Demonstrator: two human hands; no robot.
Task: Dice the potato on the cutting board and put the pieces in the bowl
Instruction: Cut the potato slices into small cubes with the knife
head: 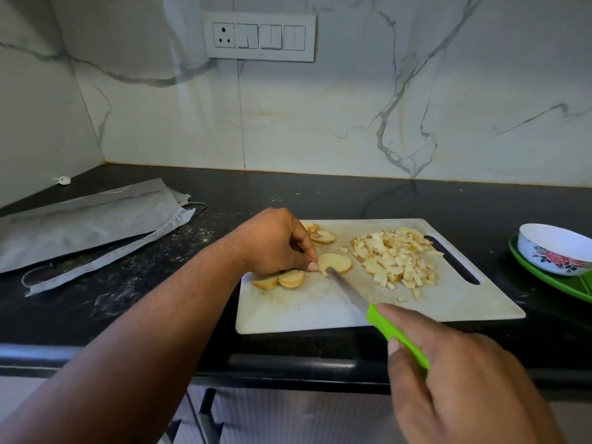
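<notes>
Working from the left, I have my left hand (275, 241) curled over the round potato slices (278, 279) on the cutting board (304, 310), fingertips pinching the near edge of the single slice (335, 262) I mean to cut next. To do this step well I'd keep those fingertips tucked back from the blade, pin the slice flat so it cannot skid on the damp board, cut it into strips first, then turn and cross-cut to match the size of the dice already made. The knife (347, 288) lies with its tip touching that slice; from this angle I can't quite tell whether the edge has bitten in or only rests on top. My right hand (455, 373) grasps the green handle (397, 336), forefinger stretched along it, which should give good control for short, straight cuts.

The potato itself is pale yellow inside with thin tan skin left on the rims. More slices (322, 236) lie behind my left hand, uncut. Right of the blade sits a heap of diced pieces (392, 257), fairly even, with a few strays near the board's front. Well to the right, off the board, the flowered white bowl (554, 248) stands on a green plate (551, 278), with no potato visible in it.
</notes>
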